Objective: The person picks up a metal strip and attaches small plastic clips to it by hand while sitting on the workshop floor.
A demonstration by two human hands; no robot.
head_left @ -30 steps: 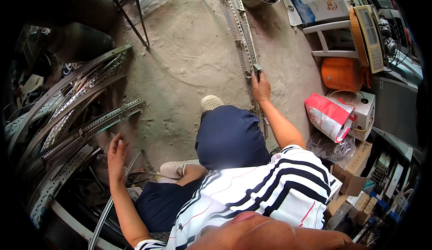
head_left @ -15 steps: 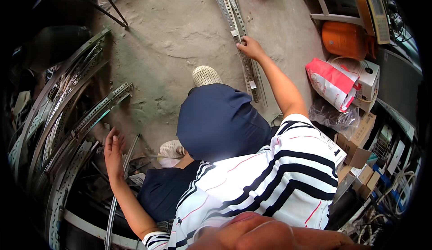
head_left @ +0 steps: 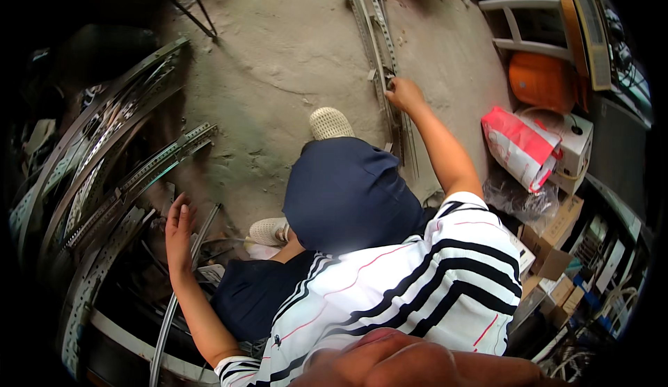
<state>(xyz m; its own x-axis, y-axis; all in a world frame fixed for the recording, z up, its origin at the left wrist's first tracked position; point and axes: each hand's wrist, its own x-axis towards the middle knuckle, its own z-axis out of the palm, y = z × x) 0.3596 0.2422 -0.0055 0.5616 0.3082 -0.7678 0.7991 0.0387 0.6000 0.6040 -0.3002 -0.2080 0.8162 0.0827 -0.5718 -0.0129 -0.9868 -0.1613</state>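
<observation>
Long slotted metal rails point(head_left: 372, 32) lie in a narrow bundle on the floor, running away from me at top centre. My right hand point(head_left: 405, 95) is closed on the edge of one rail, thumb and fingers pinching it beside a small bracket-like piece. Some of the fingertips are hidden against the metal. At the left, my left hand point(head_left: 179, 230) hangs with fingers stretched out and nothing in them. It is above a thin, shiny metal strip point(head_left: 167, 324) and close to a short stack of perforated rails point(head_left: 167, 157).
A heap of metal rails point(head_left: 90, 157) fills the left side. Thin dark legs point(head_left: 202, 21) stand at upper left. Along the right are an orange container point(head_left: 539, 77), a red and white bag point(head_left: 518, 143), a white box point(head_left: 574, 143) and cardboard boxes point(head_left: 553, 230). My shoe point(head_left: 330, 124) rests near the rails.
The rail under my right hand has turned, so its slotted face shows less and its side shows more. My left hand's fingers are a little straighter. The whole view has shifted slightly.
</observation>
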